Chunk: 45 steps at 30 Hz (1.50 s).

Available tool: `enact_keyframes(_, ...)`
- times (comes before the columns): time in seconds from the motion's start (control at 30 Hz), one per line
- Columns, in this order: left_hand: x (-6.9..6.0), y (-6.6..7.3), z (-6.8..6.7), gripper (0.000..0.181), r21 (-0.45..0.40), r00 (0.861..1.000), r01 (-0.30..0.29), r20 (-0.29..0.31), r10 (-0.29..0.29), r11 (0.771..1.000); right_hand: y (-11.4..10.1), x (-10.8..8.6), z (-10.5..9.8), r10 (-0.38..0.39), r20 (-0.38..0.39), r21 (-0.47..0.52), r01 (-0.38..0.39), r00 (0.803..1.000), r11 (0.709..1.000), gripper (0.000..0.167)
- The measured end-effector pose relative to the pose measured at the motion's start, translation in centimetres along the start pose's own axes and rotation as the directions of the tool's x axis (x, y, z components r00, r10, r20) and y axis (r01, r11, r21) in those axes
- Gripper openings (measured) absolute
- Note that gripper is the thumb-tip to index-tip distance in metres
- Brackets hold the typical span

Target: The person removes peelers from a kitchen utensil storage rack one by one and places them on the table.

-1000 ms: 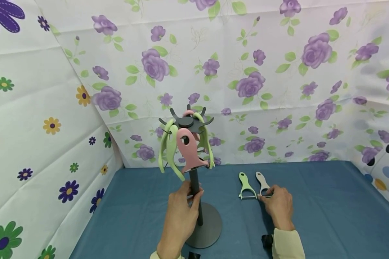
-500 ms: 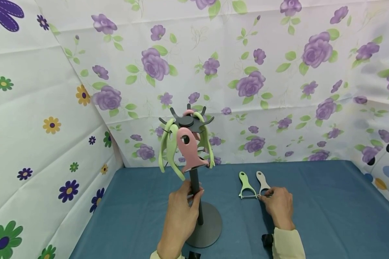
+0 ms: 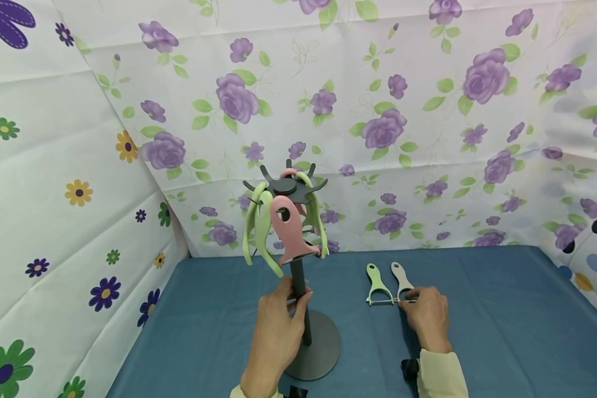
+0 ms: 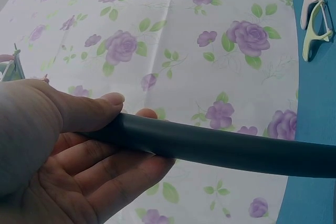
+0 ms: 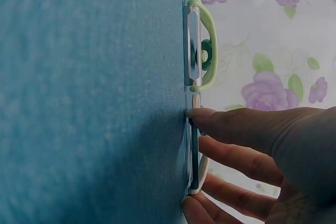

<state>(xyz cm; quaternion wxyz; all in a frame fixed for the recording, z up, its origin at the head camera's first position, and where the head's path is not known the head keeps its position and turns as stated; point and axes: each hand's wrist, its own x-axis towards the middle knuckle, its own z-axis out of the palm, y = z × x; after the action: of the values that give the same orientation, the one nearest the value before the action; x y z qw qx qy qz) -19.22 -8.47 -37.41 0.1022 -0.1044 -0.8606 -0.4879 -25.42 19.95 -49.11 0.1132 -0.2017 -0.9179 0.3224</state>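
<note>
Tablecloth [image 3: 517, 320], left grip [image 3: 278, 323] round pole [image 3: 297, 273], right grip [image 3: 429, 314] round white peeler [image 3: 399, 272], green peeler [image 3: 373, 273] alongside

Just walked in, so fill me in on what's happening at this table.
A person is steadying a stand of peelers and handling another one. Their left hand grips the dark post of the stand, where pink and green peelers hang from hooks at the top. Their right hand holds a pale peeler by its blade end, down at the blue table. A light green peeler lies right beside it, untouched.
</note>
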Motion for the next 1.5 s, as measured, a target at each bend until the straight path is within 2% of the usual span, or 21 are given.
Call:
enact_keyframes(0.4,0.0,-0.1,0.0,0.015,-0.001,1.0,0.014,0.004,-0.014,1.0,-0.2,-0.1,-0.1,-0.002,0.0,-0.011,0.002,1.0,1.0,0.024)
enact_keyframes(0.67,0.0,-0.1,0.0,0.016,0.001,1.0,0.005,0.011,-0.005,1.0,-0.3,-0.3,-0.3,-0.013,-0.059,-0.009,0.012,0.998,1.0,0.029)
enact_keyframes(1.0,-0.3,0.0,0.2,0.021,0.006,1.0,-0.031,0.004,0.031,1.0,-0.6,-0.2,-0.6,0.023,-0.095,0.034,-0.02,0.995,0.999,0.029)
enact_keyframes(1.2,-0.4,0.2,0.5,0.02,0.016,1.0,-0.013,-0.025,0.013,1.0,-0.8,-0.1,-0.6,0.064,-0.121,0.065,-0.057,0.991,0.996,0.034)
enact_keyframes(1.5,-0.5,0.4,0.6,0.018,0.013,0.999,-0.004,-0.033,0.004,1.0,-1.2,-0.1,-0.5,0.089,-0.105,0.071,-0.082,0.991,0.994,0.035)
